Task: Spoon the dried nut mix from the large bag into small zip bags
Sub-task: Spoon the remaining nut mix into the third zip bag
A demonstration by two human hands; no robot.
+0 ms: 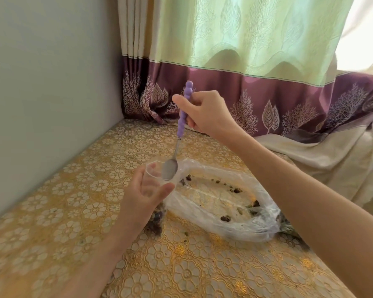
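Yellow floral tablecloth (78,211) below; right hand (205,114) grips spoon (177,147), left hand (142,194) holds zip bag (157,175).

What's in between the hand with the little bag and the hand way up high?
The spoon: the right hand grips its purple handle, and its metal bowl reaches the small zip bag in the left hand. Head view.

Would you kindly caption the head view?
Right hand tips purple-handled spoon into small zip bag held by left hand.
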